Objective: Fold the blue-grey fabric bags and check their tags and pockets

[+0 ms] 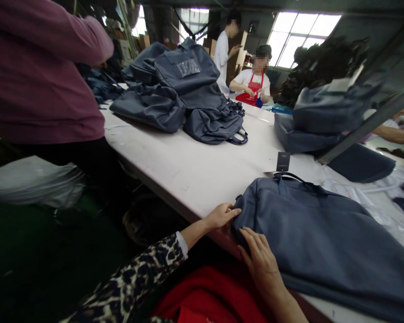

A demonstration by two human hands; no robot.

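A dark blue backpack [316,229] lies flat on the white table along its near edge, its top handle and a black hang tag [283,161] toward the far side. At the backpack's left end, my left hand [220,216] pinches the edge between thumb and fingers; just what part it grips is hidden. My right hand [261,258] rests on the backpack's near left corner with its fingers stretched out along the fabric and the thumb apart.
A heap of dark blue bags [188,80] lies farther back on the table [175,166]. More bags [326,116] are stacked at the right, beside a slanted metal post [366,121]. A person in a pink top [43,76] stands close on the left; other people work behind.
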